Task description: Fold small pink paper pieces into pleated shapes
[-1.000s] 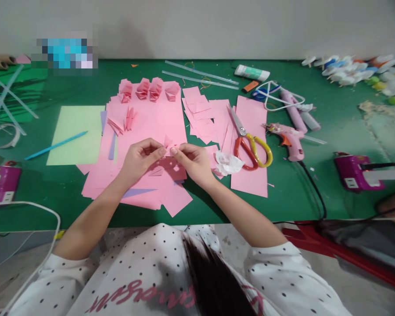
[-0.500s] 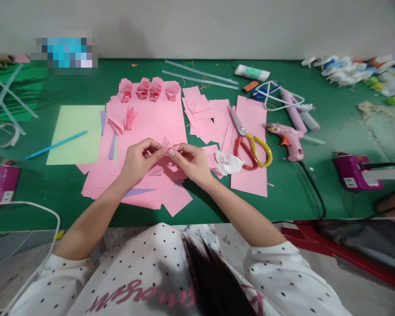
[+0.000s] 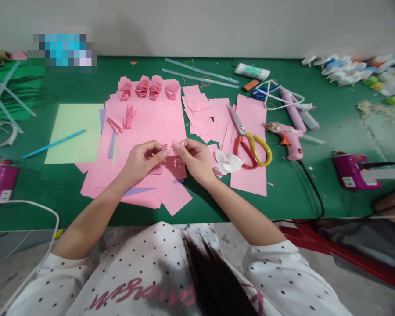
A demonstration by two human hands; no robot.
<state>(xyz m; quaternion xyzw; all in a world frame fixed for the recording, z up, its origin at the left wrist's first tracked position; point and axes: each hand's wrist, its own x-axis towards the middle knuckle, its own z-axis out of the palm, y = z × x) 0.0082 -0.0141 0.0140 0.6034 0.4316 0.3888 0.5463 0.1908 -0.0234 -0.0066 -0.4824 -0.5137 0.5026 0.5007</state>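
Observation:
Between my fingertips is a small piece of pink paper (image 3: 171, 148), mostly hidden by the fingers. My left hand (image 3: 145, 160) pinches its left side, and my right hand (image 3: 194, 159) pinches it from the right. Beneath both hands lie stacked pink sheets (image 3: 145, 118). Along the far edge of that stack stand several pleated pink paper pieces (image 3: 155, 87). Nearer to my left hand are narrow folded pink strips (image 3: 129, 117). A crumpled white tissue (image 3: 228, 162) rests just right of my right hand, beside scissors (image 3: 246, 145) with red and yellow handles.
Loose pink paper squares (image 3: 199, 109) lie right of the stack. A pink glue gun (image 3: 289, 138) trails a black cable towards a purple power block (image 3: 355, 171). At left, a blue pencil (image 3: 54, 144) lies on pale green paper (image 3: 75, 118). Clear glue sticks (image 3: 200, 78) lie at the back.
My fingertips have shifted slightly, and the upright pink point seen between them before no longer shows. My right hand has turned a little. The objects on the table stay in place.

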